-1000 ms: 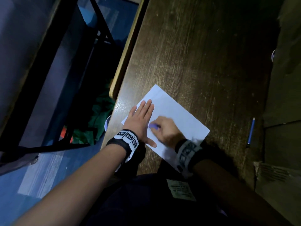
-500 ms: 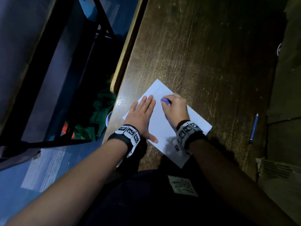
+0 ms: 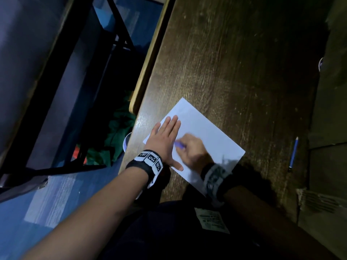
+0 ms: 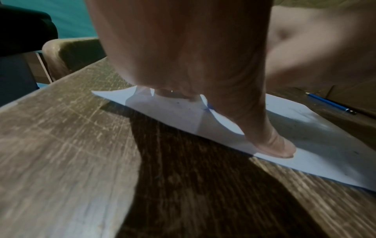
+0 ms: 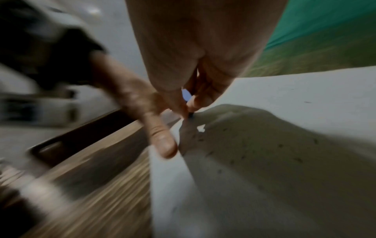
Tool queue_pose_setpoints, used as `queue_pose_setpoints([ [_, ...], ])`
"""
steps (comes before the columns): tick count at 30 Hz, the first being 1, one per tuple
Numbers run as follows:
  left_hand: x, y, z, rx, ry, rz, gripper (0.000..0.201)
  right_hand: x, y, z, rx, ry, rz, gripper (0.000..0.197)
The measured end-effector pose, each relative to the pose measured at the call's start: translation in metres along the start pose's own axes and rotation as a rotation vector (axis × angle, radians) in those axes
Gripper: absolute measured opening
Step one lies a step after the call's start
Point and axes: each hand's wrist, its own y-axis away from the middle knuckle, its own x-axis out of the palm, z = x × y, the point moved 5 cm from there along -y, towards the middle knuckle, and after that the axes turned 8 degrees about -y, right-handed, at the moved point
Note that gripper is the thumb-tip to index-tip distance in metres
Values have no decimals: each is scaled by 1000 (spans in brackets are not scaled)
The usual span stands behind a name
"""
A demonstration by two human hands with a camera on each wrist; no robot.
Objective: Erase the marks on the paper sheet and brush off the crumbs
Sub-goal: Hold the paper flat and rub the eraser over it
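A white paper sheet (image 3: 210, 132) lies askew near the front edge of the dark wooden table (image 3: 234, 62). My left hand (image 3: 165, 136) presses flat on the sheet's left part with straight fingers; in the left wrist view its thumb (image 4: 272, 145) rests on the paper sheet (image 4: 173, 112). Just right of it, my right hand (image 3: 191, 149) pinches a small purple eraser (image 3: 179, 144) and rubs it on the sheet, blurred by motion. In the right wrist view the eraser (image 5: 186, 95) shows between the fingertips, and dark crumbs (image 5: 244, 154) dot the paper sheet (image 5: 284, 99).
A blue pencil (image 3: 293, 154) lies on the table to the right of the sheet; the same pencil (image 4: 331, 104) shows in the left wrist view. The table's left edge (image 3: 150, 59) drops to a blue floor with a black chair frame (image 3: 62, 76) and green cloth (image 3: 116, 139).
My right hand with the eraser has pulled back from the sheet's far part toward me and close beside the left hand. The left hand stays pressed flat on the paper.
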Motion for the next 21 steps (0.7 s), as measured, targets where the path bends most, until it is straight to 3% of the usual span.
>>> queue_pose_setpoints([
  [2,-1,-1,1,-1,2,3,164,1,7,4,-82,-1,182,14],
  [3,-1,-1,1,-2,-4,4,165,-8,-7,-2,-31,23,188,12],
  [7,-1,0,-1,11,3,21,166,-54,-57,-30,137,31,-297,11],
  [8,-1,1,-1,11,2,22,165,-50,-52,-30,145,19,-319,11],
  [10,-1,1,0,6,1,15,165,-22,-25,-15,75,-2,-128,12],
  [12,-1,0,1,1,-5,6,164,1,8,3,-92,-15,122,9],
  [14,-2,0,1,1,-11,8,164,-8,-4,-1,-88,5,195,9],
  [18,-4,2,-1,16,11,25,164,-52,-52,-29,112,42,-292,14],
  [19,-3,2,-1,13,3,21,164,-48,-49,-30,131,30,-341,14],
  [21,-3,2,-1,5,-7,7,164,-22,-26,-21,122,-10,-229,11],
])
